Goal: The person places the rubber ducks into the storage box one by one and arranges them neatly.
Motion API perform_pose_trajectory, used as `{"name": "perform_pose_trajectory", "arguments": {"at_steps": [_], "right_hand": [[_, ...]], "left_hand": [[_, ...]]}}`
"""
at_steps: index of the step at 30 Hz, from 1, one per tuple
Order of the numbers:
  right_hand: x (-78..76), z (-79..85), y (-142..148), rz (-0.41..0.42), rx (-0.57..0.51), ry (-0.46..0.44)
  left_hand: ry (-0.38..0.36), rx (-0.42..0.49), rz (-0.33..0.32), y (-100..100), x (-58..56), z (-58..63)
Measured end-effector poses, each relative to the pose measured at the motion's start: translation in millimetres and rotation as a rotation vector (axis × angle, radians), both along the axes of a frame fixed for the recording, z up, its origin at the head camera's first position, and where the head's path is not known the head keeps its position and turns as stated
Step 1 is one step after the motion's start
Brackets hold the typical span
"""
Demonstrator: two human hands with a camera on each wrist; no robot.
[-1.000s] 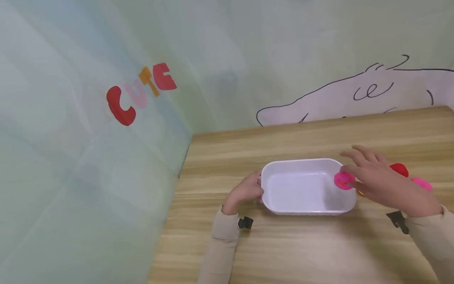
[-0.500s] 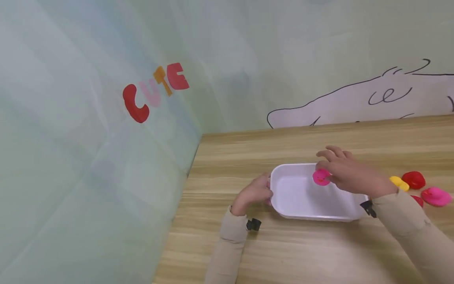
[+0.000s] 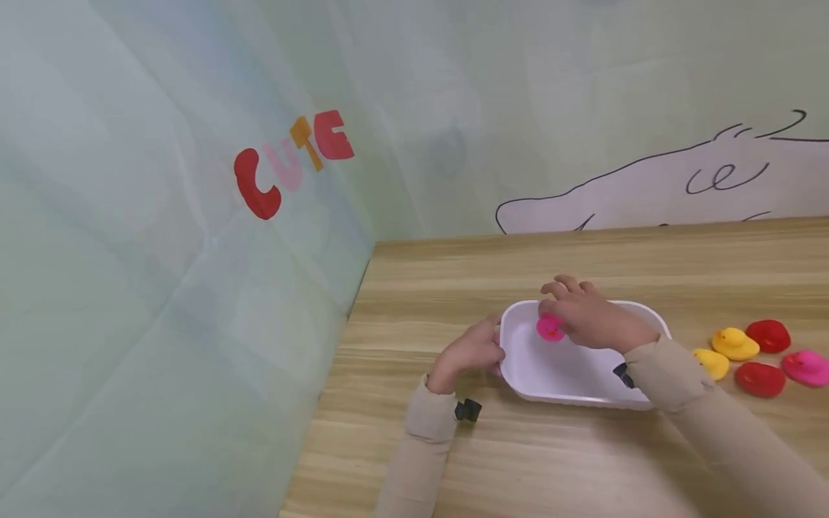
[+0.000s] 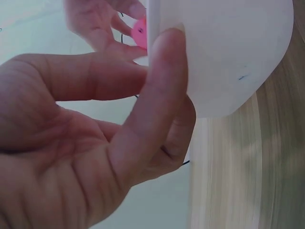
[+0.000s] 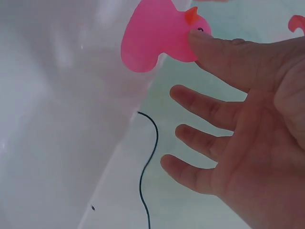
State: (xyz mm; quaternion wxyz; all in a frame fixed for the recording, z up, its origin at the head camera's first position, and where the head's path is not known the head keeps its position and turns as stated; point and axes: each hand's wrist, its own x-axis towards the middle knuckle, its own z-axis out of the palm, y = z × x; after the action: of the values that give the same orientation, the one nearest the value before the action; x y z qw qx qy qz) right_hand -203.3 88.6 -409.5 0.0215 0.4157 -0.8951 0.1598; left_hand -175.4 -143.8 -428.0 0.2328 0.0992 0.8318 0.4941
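Right hand [image 3: 591, 316] clamped on one pink duck [image 3: 550, 328], left hand [image 3: 471, 354] on one tray [image 3: 560, 374], five ducks [image 3: 738, 346] beside

A wood-grain table [image 3: 544, 460] meets two pale blue-green walls, the left one [image 3: 103, 302] creased and bearing the word CUTE [image 3: 293, 180] in red, pink and orange, the back one [image 3: 447, 93] showing a white, black-outlined cartoon figure [image 3: 660, 193].

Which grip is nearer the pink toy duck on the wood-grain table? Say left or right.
Right. The right grip is over the white rectangular tray, left of that pink toy duck; the left grip is farther left, holding the tray's left end.
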Motion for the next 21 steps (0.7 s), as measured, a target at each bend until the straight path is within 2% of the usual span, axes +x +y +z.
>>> {"name": "perform_pose_trajectory", "arguments": {"at_steps": [9,15,21], "right_hand": [[-0.8,-24.8,-15.8,-0.009,0.012,-0.058],[-3.4,-39.0,-24.4,-0.001,-0.003,-0.006],[-3.2,-40.8,-24.1,0.009,-0.032,0.013]], "left_hand": [[0.006,0.012,-0.023,6.0,1.5,-3.2],[0.017,-0.013,-0.016,3.1,2.8,-2.2],[0.015,-0.014,-0.002,0.1,2.5,-2.2]]}}
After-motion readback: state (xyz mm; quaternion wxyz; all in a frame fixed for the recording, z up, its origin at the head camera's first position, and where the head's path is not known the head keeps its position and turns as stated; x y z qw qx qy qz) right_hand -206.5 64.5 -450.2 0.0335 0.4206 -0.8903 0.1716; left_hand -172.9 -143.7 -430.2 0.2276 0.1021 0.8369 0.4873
